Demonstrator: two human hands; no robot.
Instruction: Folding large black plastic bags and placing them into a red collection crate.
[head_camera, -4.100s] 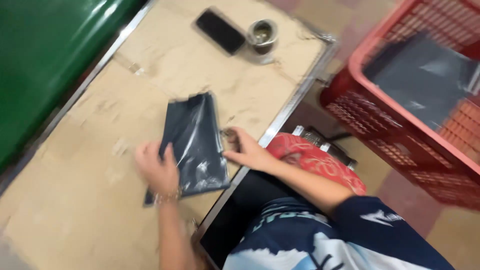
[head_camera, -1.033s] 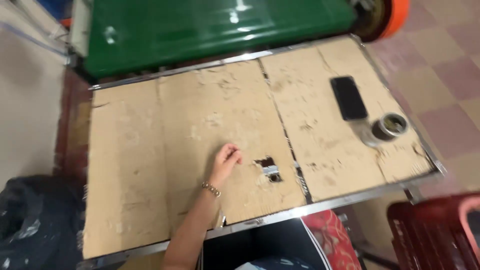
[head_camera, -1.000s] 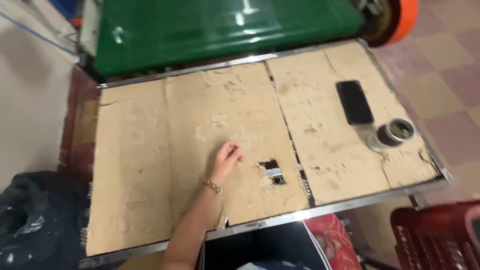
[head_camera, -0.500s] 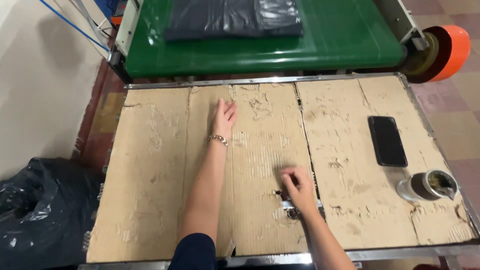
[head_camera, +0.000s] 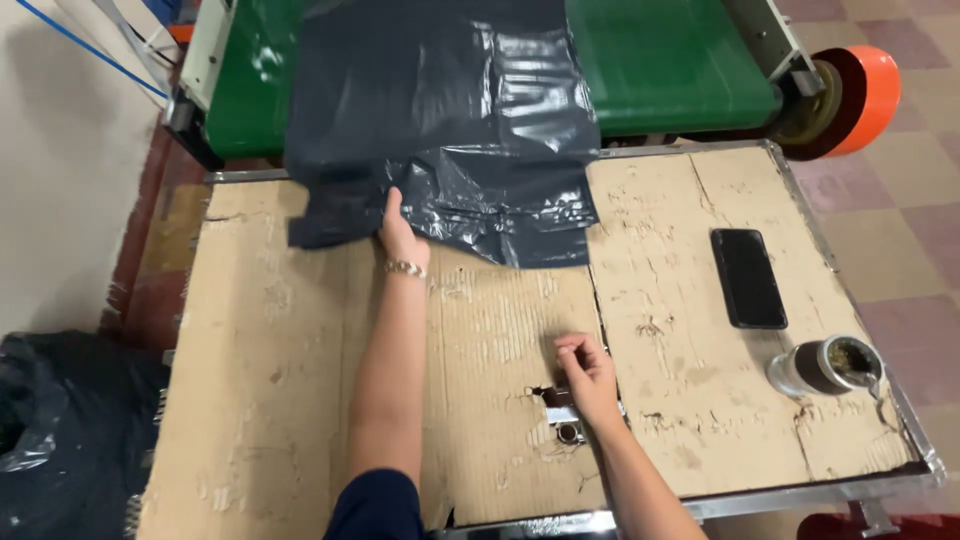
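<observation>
- My left hand (head_camera: 400, 232) is stretched out to the far side of the cardboard-covered table (head_camera: 280, 370), fingers closed on the near edge of a dark grey plastic bag (head_camera: 450, 120).
- The bag lies mostly on the green conveyor belt (head_camera: 670, 70) beyond the table; its lower part hangs over the table's metal rim and rests on the cardboard, wrinkled and partly folded where I grip it.
- So, as I judge it, the bag is caught but only just off the belt: most of it has yet to reach the table, and it has not been laid flat in front of me.
- My right hand (head_camera: 588, 375) rests close to me on the cardboard, fingers curled loosely and holding nothing that I can see, fingertips just beside a torn hole in the cardboard (head_camera: 560, 412) where a bit of metal shows through.
- Whether that hand presses something there I cannot tell.
- To the right, well apart from the bag, lie a black phone (head_camera: 748, 277) face down and a small metal cup (head_camera: 822, 366) near the table's corner; neither is touched.
- A black bin sack (head_camera: 60, 430) sits on the floor at the left, and an orange wheel (head_camera: 850, 100) stands at the belt's right end.
</observation>
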